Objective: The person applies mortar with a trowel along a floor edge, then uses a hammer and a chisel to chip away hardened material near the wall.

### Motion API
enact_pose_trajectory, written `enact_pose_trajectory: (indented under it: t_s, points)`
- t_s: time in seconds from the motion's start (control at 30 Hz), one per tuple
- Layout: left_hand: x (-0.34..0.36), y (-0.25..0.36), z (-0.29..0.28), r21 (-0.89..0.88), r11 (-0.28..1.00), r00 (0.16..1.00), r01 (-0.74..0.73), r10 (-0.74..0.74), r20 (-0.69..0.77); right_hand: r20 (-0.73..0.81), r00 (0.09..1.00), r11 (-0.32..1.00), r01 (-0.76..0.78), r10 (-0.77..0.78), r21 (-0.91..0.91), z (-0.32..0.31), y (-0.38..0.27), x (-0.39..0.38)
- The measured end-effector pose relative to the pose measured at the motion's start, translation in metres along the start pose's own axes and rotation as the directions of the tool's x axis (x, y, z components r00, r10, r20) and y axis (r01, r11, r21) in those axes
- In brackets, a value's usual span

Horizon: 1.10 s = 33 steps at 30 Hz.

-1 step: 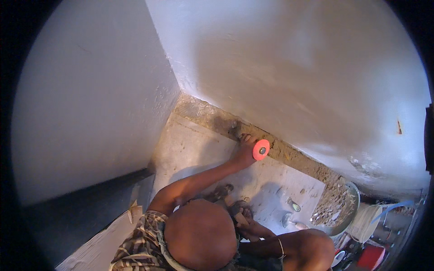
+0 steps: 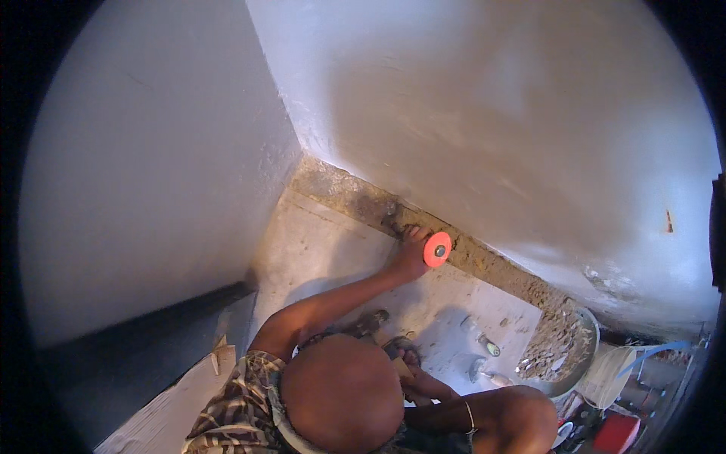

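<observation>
Head view looks down on a person crouching in a room corner, and I see their head (image 2: 342, 393) low in the middle of the picture. One arm stretches out to the strip of rough grey mortar (image 2: 355, 198) that runs along the foot of the white wall (image 2: 491, 129). I take this for the left hand (image 2: 412, 256); it is closed around a tool with an orange round handle end (image 2: 437, 249), pressed against the mortar strip. The tool's working end is hidden by the fingers and I cannot tell its kind. The right hand (image 2: 423, 386) rests low near the knee, fingers loosely curled, and I cannot tell whether it holds anything. A metal pan (image 2: 578, 356) of mortar sits at the right on the dusty floor (image 2: 333, 250), well apart from the orange tool. Sandalled feet (image 2: 367, 324) stand under the outstretched arm.
</observation>
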State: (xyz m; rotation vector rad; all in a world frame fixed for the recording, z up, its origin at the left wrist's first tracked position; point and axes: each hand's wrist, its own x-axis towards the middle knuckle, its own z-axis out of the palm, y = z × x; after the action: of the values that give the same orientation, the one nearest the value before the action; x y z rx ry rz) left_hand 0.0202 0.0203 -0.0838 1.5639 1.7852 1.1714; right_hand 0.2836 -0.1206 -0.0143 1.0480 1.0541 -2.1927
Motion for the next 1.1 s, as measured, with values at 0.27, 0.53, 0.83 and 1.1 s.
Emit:
enact_pose_trajectory:
  t_s: [0.27, 0.53, 0.83, 1.1]
  points:
    - [-0.004, 0.086, 0.068, -0.537, 0.840, 0.983, -0.075, 0.153, 0.102, 0.036, 0.999, 0.998, -0.034, 0.032, 0.057, -0.007, 0.004, 0.002]
    - [0.023, 0.010, 0.007, -0.109, 0.987, 0.975, -0.118, 0.094, -0.203, 0.009, 1.000, 0.997, -0.020, 0.019, 0.078, -0.001, 0.002, -0.005]
    - [0.012, 0.070, 0.044, -0.366, 0.927, 0.939, -0.085, 0.197, 0.281, -0.017, 0.998, 0.997, -0.059, 0.059, 0.041, -0.006, -0.001, -0.007]
    - [0.002, 0.080, 0.044, -0.448, 0.869, 0.977, -0.209, 0.209, -0.050, 0.012, 0.999, 0.997, -0.047, 0.046, 0.057, -0.007, 0.007, -0.010]
